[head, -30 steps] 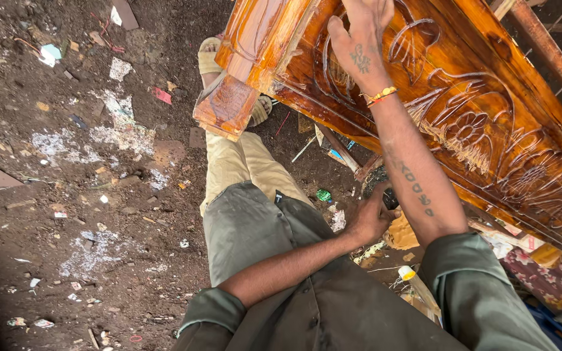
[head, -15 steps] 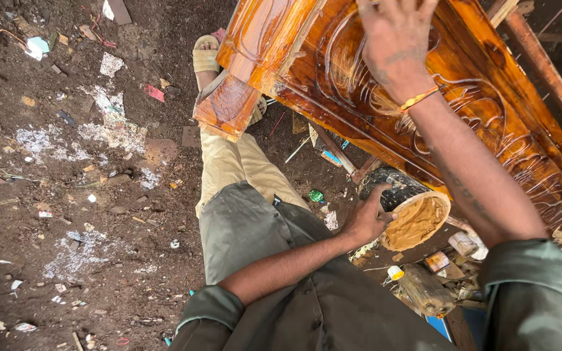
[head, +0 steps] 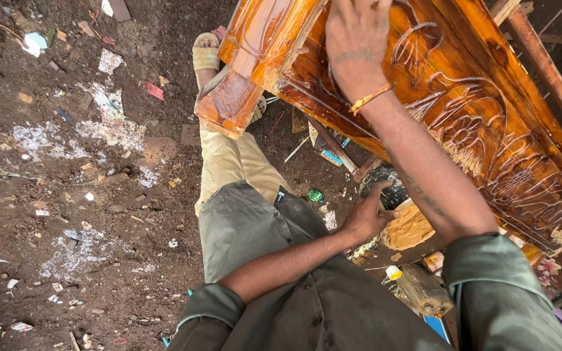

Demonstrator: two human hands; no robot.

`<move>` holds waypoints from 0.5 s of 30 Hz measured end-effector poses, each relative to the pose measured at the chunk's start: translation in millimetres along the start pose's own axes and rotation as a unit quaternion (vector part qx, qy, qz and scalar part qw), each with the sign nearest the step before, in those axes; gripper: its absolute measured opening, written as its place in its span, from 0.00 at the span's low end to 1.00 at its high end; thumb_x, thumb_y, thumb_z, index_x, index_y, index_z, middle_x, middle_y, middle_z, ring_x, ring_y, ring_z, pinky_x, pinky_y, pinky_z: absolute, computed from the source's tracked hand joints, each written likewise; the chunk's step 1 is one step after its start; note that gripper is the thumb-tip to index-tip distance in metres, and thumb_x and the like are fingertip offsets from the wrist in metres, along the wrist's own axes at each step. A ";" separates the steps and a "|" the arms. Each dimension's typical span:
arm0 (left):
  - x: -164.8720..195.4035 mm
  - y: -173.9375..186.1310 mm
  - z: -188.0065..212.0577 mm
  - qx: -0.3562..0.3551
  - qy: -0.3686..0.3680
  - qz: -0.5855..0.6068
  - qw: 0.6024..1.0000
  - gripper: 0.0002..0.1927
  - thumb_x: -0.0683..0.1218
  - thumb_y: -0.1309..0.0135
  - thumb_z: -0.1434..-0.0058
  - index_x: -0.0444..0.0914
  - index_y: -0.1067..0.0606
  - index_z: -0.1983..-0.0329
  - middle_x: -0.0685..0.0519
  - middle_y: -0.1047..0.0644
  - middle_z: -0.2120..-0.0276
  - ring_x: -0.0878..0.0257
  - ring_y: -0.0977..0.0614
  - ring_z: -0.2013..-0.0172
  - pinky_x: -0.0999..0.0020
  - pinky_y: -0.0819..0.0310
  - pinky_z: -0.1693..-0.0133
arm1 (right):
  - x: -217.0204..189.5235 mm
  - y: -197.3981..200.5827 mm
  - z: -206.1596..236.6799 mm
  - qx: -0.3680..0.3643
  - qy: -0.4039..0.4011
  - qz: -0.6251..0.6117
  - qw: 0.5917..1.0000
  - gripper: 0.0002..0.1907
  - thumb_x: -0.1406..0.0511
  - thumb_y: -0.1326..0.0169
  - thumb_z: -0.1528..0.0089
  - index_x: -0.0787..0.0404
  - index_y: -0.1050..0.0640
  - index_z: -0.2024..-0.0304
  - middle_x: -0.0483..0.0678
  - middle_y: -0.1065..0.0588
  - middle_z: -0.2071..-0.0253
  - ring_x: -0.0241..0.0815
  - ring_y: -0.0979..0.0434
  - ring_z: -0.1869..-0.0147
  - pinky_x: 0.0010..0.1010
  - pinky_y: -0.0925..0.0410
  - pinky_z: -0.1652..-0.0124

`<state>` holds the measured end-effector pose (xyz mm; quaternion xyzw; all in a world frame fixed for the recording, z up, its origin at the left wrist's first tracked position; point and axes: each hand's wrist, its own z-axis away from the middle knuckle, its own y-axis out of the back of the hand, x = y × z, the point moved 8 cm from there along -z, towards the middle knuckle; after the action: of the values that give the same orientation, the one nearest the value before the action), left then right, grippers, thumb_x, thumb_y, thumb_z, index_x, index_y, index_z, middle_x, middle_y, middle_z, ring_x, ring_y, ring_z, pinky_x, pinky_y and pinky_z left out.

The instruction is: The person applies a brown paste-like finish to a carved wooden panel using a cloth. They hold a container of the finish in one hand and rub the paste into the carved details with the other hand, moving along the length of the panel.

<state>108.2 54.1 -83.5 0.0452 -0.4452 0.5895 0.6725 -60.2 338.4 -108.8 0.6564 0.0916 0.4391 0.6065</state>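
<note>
Head view. Carved wooden panel (head: 463, 123): glossy orange-brown, long axis running upper left to lower right, tilted on dark frame.
Right hand (head: 357, 45): flat on panel's upper part, fingers spread, palm down, gripping nothing; arm stretched forward along panel; orange thread band (head: 371, 98) at wrist.
Left hand (head: 369, 218): below panel's lower edge, fingers loosely curled toward dark tin (head: 388, 188); whether gripping, cannot tell.
Right hand nearer panel.
Littered dirt floor (head: 66, 169) left of panel.

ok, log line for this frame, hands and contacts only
right hand: flat on glossy carved wood panel | left hand: low, at dark container under panel, grip unclear | floor: dirt, littered
</note>
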 end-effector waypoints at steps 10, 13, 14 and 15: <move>-4.1 2.0 -0.6 0.033 -0.024 -0.005 0.999 0.39 0.50 0.41 0.37 0.42 0.45 0.26 0.50 0.21 0.74 0.55 0.17 0.71 0.55 0.23 0.63 | 41.9 16.2 34.6 0.030 0.013 0.034 0.999 0.19 0.68 0.45 0.42 0.62 0.21 0.48 0.47 0.35 0.36 0.50 0.42 0.27 0.62 0.56 0.31; -6.8 -1.0 -2.7 0.027 -0.019 -0.012 0.999 0.39 0.50 0.41 0.37 0.42 0.45 0.27 0.51 0.20 0.74 0.56 0.17 0.71 0.56 0.24 0.62 | 53.9 1.1 32.2 0.001 -0.038 -0.063 0.997 0.23 0.72 0.47 0.41 0.62 0.24 0.41 0.51 0.34 0.38 0.55 0.41 0.29 0.67 0.54 0.32; -8.3 -1.1 -3.0 0.030 -0.015 -0.015 0.999 0.39 0.50 0.40 0.37 0.42 0.45 0.27 0.51 0.20 0.74 0.56 0.17 0.70 0.56 0.24 0.62 | 52.0 -2.3 30.6 -0.005 -0.046 -0.088 0.995 0.25 0.72 0.47 0.41 0.62 0.25 0.40 0.52 0.33 0.39 0.56 0.40 0.30 0.68 0.53 0.33; -9.1 -1.4 -3.8 0.032 -0.012 -0.018 0.999 0.39 0.51 0.40 0.37 0.42 0.44 0.27 0.51 0.20 0.73 0.56 0.17 0.70 0.56 0.25 0.62 | 41.9 -6.1 22.0 -0.003 -0.040 -0.099 0.994 0.26 0.73 0.47 0.41 0.62 0.26 0.39 0.53 0.33 0.39 0.57 0.40 0.30 0.68 0.53 0.33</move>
<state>112.2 49.0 -91.1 0.0821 -0.4330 0.5908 0.6758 -17.5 351.5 -91.9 0.6592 0.1304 0.3503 0.6525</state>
